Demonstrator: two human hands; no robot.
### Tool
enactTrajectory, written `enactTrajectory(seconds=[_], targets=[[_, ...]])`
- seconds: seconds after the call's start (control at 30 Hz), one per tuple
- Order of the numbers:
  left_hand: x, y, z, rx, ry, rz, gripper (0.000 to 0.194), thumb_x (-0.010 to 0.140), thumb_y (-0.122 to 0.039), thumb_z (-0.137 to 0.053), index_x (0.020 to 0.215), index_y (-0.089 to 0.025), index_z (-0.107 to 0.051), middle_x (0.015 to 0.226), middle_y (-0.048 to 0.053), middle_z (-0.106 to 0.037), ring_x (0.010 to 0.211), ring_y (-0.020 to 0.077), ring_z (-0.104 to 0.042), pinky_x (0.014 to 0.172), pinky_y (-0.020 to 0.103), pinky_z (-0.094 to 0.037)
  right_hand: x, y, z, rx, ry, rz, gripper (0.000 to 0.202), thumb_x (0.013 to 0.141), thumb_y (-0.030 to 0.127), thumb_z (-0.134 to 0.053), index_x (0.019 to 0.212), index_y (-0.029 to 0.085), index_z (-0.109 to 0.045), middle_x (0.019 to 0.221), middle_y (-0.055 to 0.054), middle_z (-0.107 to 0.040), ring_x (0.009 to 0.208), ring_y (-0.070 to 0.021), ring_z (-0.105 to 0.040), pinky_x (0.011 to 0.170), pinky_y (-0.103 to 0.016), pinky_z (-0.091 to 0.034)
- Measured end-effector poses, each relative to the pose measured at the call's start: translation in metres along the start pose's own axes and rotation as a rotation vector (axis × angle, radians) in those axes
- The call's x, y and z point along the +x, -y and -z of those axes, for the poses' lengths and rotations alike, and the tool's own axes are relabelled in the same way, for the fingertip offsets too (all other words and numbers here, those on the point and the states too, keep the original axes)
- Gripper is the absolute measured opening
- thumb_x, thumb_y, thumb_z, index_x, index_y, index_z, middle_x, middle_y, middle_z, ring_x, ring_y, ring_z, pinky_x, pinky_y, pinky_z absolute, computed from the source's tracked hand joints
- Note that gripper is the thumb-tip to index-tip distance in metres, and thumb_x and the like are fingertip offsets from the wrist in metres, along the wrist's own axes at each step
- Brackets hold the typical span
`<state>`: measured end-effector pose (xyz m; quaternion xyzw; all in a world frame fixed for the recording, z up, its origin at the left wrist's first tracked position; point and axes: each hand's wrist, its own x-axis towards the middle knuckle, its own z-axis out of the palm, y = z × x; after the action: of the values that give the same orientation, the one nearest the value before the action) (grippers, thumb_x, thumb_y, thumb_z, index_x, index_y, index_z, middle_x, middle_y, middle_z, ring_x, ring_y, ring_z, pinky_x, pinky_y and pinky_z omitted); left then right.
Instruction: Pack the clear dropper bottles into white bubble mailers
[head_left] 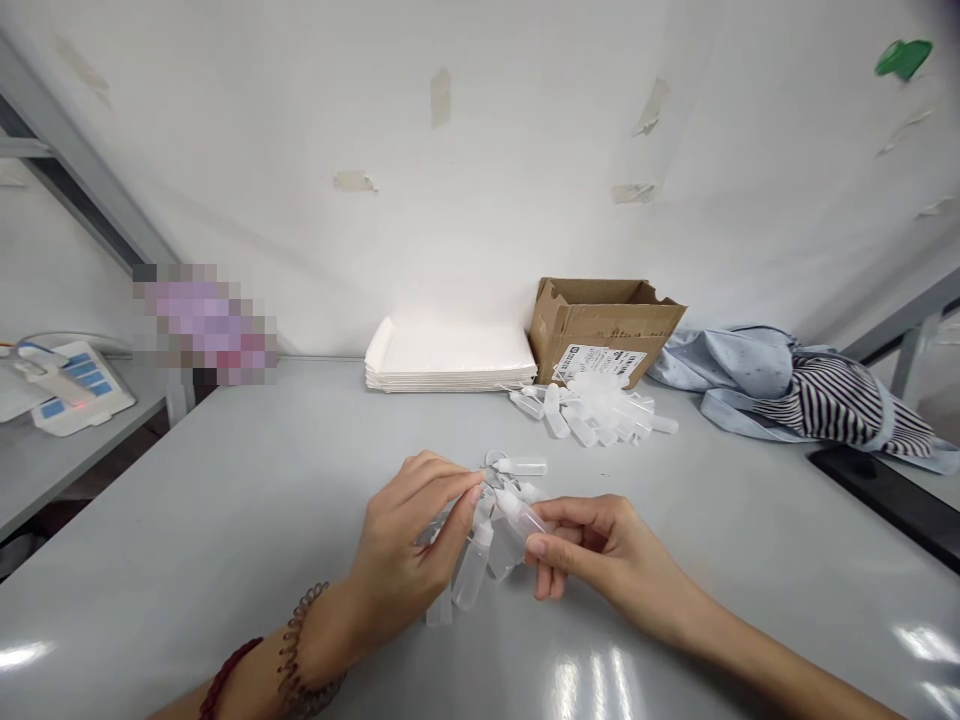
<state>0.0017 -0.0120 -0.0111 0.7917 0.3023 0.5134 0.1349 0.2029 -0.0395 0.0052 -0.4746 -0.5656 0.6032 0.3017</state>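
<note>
Bottle [529,519] slants between the hands, its long axis running from the right hand's grip up and leftward, white cap end towards the left fingertips; right hand [619,550] pinches its lower body between thumb and fingers; left hand [409,530] has thumb and fingertips pressed together at a thin loop [489,492] (exactly what they grip is hard to tell); loose bottles [471,576] lie beneath and between the hands; beyond the right hand sit a bottle heap [600,410] and cardboard box [615,325].
</note>
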Motion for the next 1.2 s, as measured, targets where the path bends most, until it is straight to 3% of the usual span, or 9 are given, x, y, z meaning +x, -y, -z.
enactTrajectory(seconds=[0.37,1.2], targets=[[0.0021,-0.0045,0.0003,0.084,-0.052,-0.033,0.021,0.081,-0.002,-0.057,0.092,-0.018,-0.066,0.074,0.002,-0.068,0.065,0.0142,-0.059,0.064,0.030,-0.047,-0.0017,-0.0013,0.0004,0.020,0.004,0.035,0.025,0.079,0.041,-0.068,0.079,0.015,-0.070,0.060,-0.002,-0.069,0.056,-0.0121,-0.060,0.059,-0.023,-0.047],[0.0026,-0.0051,-0.0015,0.101,-0.048,-0.055,0.018,0.081,-0.003,-0.055,0.085,-0.017,-0.066,0.070,0.002,-0.066,0.061,0.0134,-0.057,0.062,0.030,-0.046,-0.0012,-0.0054,-0.0001,0.007,-0.017,0.024,0.029,0.078,0.044,-0.068,0.077,0.015,-0.069,0.060,-0.002,-0.069,0.056,-0.0129,-0.062,0.059,-0.024,-0.049]])
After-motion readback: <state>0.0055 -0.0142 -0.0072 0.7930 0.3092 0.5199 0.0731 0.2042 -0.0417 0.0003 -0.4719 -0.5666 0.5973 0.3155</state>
